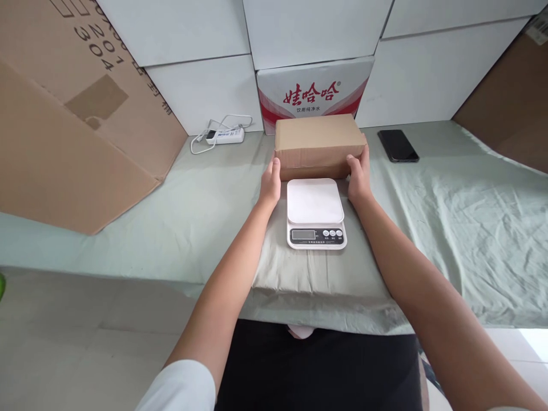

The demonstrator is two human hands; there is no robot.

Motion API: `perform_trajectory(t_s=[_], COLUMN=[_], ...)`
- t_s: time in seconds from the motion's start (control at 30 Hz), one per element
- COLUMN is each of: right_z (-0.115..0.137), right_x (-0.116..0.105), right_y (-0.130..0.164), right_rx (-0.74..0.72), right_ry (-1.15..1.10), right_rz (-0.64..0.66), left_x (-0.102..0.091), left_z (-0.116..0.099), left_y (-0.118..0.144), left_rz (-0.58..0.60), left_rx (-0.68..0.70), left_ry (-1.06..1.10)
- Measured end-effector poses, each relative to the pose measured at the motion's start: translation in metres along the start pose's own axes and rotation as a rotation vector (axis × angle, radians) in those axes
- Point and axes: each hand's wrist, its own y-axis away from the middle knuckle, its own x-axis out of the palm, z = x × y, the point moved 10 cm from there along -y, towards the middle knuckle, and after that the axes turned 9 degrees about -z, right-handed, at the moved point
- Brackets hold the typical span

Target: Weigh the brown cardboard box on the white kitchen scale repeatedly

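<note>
Currently left hand (270, 184) and right hand (358, 176) clasp opposite ends of cardboard box (319, 142), just behind white scale (315, 212) on cloth-covered table (449, 217).

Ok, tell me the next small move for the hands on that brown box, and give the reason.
Probably lift the cardboard box a little and bring it toward the white scale. The left hand and right hand already press on its two ends, the box sits on the cloth just behind the scale, and the scale's platform is bare.
</note>
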Motion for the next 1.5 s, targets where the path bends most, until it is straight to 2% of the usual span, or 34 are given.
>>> perform_trajectory(t_s=[0.07,0.13,0.23,0.3,0.37,0.43,0.53,0.77,0.93,1.13,1.2,1.3,1.37,1.43,1.5], right_z=[0.016,0.042,0.082,0.100,0.105,0.099,0.086,0.078,0.083,0.091,0.093,0.090,0.085,0.081,0.080], right_x=[-0.003,-0.009,-0.026,-0.038,-0.049,-0.059,-0.061,-0.057,-0.061,-0.059,-0.061,-0.073,-0.080,-0.083,-0.082], right_y=[-0.003,-0.003,0.010,0.028,0.051,0.071,0.090,0.096,0.096,0.098,0.097,0.092,0.087,0.084,0.084], right_rx=[-0.055,-0.122,-0.190,-0.212,-0.218,-0.203,-0.179,-0.227,-0.327,-0.339,-0.349,-0.320,-0.287,-0.275,-0.287], right_ry=[-0.037,-0.033,0.012,0.026,0.028,0.036,0.027,0.036,0.074,0.070,0.063,0.020,-0.008,-0.018,-0.012], right_rz=[0.000,0.008,0.020,0.057,0.068,0.037,0.023,0.060,0.064,0.043,0.009,-0.096,-0.149,-0.161,-0.141], left_x=[0.001,-0.001,-0.013,-0.027,-0.039,-0.048,-0.058,-0.060,-0.059,-0.060,-0.067,-0.094,-0.107,-0.108,-0.099], left_z=[-0.019,-0.047,-0.087,-0.098,-0.096,-0.087,-0.071,-0.061,-0.062,-0.059,-0.059,-0.060,-0.055,-0.049,-0.044], left_y=[0.004,0.013,0.043,0.069,0.097,0.119,0.136,0.132,0.133,0.133,0.131,0.124,0.120,0.117,0.116], left_rz=[0.026,0.050,0.070,0.067,0.101,0.124,0.107,0.076,0.091,0.090,0.032,-0.184,-0.281,-0.273,-0.199], left_rx=[0.065,0.160,0.270,0.268,0.246,0.246,0.233,0.231,0.266,0.265,0.283,0.308,0.281,0.238,0.193], left_ry=[-0.042,-0.062,-0.068,-0.077,-0.087,-0.123,-0.166,-0.171,-0.187,-0.189,-0.169,-0.092,-0.046,-0.020,0.002])
